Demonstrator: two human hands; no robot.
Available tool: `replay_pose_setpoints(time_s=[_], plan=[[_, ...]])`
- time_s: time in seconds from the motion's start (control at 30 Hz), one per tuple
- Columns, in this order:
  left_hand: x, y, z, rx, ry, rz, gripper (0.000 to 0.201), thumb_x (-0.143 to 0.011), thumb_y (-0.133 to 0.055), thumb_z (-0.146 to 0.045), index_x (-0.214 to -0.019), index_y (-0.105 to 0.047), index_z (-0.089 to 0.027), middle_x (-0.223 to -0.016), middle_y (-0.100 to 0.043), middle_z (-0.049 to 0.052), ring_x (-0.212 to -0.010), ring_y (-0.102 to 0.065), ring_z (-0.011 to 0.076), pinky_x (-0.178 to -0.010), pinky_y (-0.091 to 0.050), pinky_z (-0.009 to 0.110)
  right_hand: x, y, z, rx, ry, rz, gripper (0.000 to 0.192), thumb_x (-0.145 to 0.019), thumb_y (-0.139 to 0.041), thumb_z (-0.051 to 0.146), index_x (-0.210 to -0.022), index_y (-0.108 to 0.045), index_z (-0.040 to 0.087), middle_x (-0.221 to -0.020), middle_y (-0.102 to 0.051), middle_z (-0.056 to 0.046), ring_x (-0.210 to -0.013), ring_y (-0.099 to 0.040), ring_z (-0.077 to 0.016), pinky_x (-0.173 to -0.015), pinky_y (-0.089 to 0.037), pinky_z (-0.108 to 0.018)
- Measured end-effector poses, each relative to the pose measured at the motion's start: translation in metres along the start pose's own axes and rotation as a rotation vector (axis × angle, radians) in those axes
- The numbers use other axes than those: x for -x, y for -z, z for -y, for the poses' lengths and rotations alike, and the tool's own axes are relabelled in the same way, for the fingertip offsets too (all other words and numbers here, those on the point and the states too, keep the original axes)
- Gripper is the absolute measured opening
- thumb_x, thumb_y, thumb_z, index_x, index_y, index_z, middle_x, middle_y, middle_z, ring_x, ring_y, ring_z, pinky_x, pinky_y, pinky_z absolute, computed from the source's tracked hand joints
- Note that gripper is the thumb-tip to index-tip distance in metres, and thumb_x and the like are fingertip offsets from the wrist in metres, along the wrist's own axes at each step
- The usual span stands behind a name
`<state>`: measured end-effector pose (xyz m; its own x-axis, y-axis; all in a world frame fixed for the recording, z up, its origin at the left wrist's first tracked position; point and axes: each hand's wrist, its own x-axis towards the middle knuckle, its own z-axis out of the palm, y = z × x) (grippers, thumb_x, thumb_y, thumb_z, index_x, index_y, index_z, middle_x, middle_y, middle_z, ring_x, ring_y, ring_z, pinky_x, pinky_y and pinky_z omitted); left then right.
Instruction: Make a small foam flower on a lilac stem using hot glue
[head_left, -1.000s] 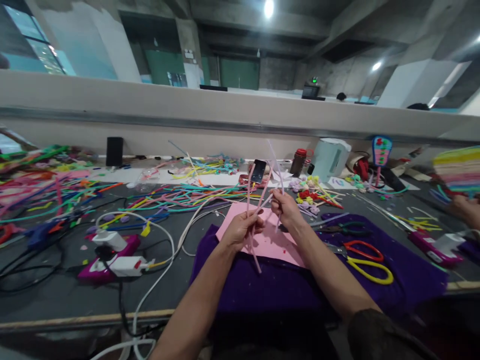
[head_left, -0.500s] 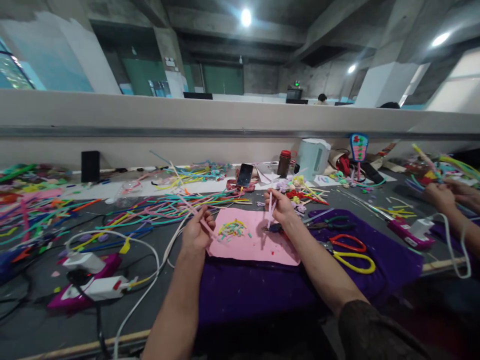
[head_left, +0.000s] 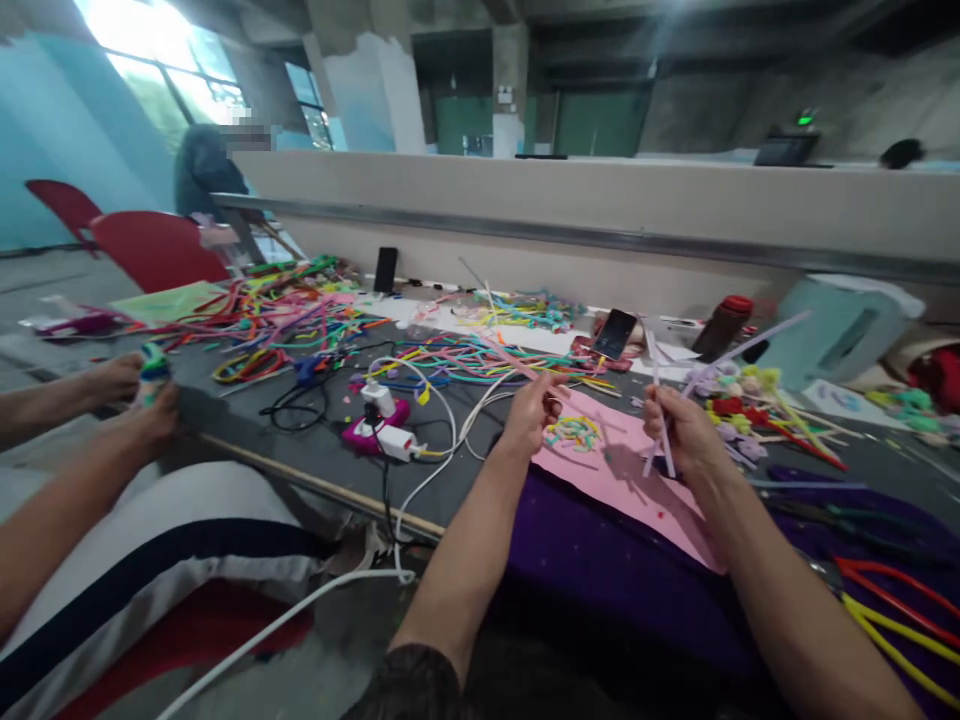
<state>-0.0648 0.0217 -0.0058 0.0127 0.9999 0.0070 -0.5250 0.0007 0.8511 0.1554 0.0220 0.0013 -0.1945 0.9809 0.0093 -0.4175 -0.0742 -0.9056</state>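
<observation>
My left hand is closed around a pale pink pipe cleaner, which runs slanting through the fingers. To the right, my right hand grips lilac pipe cleaners; their ends stick out above and below the fist, and one long strip points up to the right. Both hands are above a pink sheet lying on a purple cloth. On the sheet, close to my left hand, is a small heap of short yellow, green and white pieces.
At right lie scissors with red and yellow handles and pliers. Behind stand a kettle, a bottle and a phone. Power strips with cables lie left. Another person's hands hold a green-and-white item.
The view has swung left, bringing another person's hands and red chairs into sight. More lilac strips now show in my right hand, crossing each other. My left hand keeps the pink strip.
</observation>
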Motion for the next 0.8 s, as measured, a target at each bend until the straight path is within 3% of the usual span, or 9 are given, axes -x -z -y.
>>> replay_pose_setpoints(time_s=[0.2,0.3,0.43,0.57,0.6,0.7,0.77,0.8], plan=[[-0.006,0.008,-0.003,0.028,-0.007,-0.035,0.034,-0.074,-0.055,-0.042,-0.085,-0.063,-0.011,-0.06,-0.054,0.0,-0.039,-0.04,0.0025,-0.035,-0.025,0.015,0.014,-0.02,-0.007,0.173,-0.029,0.056,0.021,-0.072,-0.059,0.037,-0.083,-0.053,0.02,-0.054,-0.038,0.005,-0.038,-0.033,-0.0045,-0.033,-0.026,-0.017],[-0.017,0.018,-0.012,0.132,-0.036,-0.124,0.028,-0.074,-0.056,-0.038,-0.081,-0.061,-0.011,-0.06,-0.055,0.0,-0.041,-0.043,0.0029,-0.038,-0.031,0.015,0.017,-0.027,-0.014,0.207,-0.072,0.082,0.022,-0.074,-0.059,0.037,-0.084,-0.053,0.019,-0.054,-0.038,0.005,-0.038,-0.031,-0.004,-0.033,-0.023,-0.016],[-0.029,0.035,-0.023,0.318,-0.065,-0.224,0.02,-0.075,-0.058,-0.03,-0.07,-0.054,-0.011,-0.068,-0.06,0.006,-0.063,-0.059,0.0097,-0.062,-0.046,0.021,0.019,-0.031,-0.022,0.264,-0.1,0.096,0.021,-0.074,-0.059,0.037,-0.083,-0.054,0.019,-0.054,-0.038,0.005,-0.037,-0.029,-0.004,-0.033,-0.02,-0.017],[-0.019,0.032,-0.021,0.271,-0.023,-0.123,0.015,-0.071,-0.062,-0.024,-0.072,-0.057,-0.009,-0.074,-0.064,0.01,-0.069,-0.061,0.0127,-0.066,-0.047,0.023,0.021,-0.034,-0.024,0.335,-0.11,0.083,0.023,-0.073,-0.06,0.038,-0.082,-0.055,0.017,-0.053,-0.037,0.004,-0.038,-0.027,-0.0039,-0.033,-0.017,-0.018],[-0.013,0.026,-0.019,0.248,0.001,-0.076,0.016,-0.068,-0.065,-0.023,-0.075,-0.06,-0.009,-0.076,-0.064,0.01,-0.068,-0.061,0.014,-0.063,-0.047,0.024,0.022,-0.035,-0.023,0.357,-0.117,0.075,0.024,-0.072,-0.061,0.038,-0.083,-0.055,0.017,-0.053,-0.037,0.004,-0.039,-0.026,-0.0037,-0.033,-0.016,-0.017],[0.01,0.002,-0.01,0.0,0.131,0.212,0.028,-0.063,-0.069,-0.024,-0.088,-0.065,-0.014,-0.083,-0.065,0.009,-0.068,-0.06,0.0149,-0.055,-0.045,0.023,0.021,-0.04,-0.015,0.437,-0.153,0.062,0.026,-0.072,-0.061,0.04,-0.083,-0.055,0.018,-0.054,-0.037,0.005,-0.038,-0.023,-0.0029,-0.033,-0.012,-0.018],[0.024,-0.014,-0.003,-0.076,0.117,0.275,0.024,-0.061,-0.069,-0.023,-0.083,-0.068,-0.015,-0.08,-0.065,0.007,-0.066,-0.057,0.0126,-0.054,-0.043,0.021,0.018,-0.044,-0.009,0.499,-0.169,0.089,0.025,-0.072,-0.06,0.041,-0.08,-0.053,0.018,-0.053,-0.036,0.005,-0.037,-0.022,-0.0029,-0.033,-0.012,-0.018],[0.029,-0.021,0.001,-0.064,0.125,0.239,0.02,-0.059,-0.07,-0.022,-0.076,-0.069,-0.013,-0.073,-0.065,0.007,-0.063,-0.056,0.0125,-0.052,-0.041,0.021,0.015,-0.047,-0.007,0.53,-0.174,0.118,0.024,-0.072,-0.059,0.041,-0.077,-0.052,0.018,-0.052,-0.035,0.006,-0.037,-0.021,-0.0031,-0.034,-0.012,-0.018]])
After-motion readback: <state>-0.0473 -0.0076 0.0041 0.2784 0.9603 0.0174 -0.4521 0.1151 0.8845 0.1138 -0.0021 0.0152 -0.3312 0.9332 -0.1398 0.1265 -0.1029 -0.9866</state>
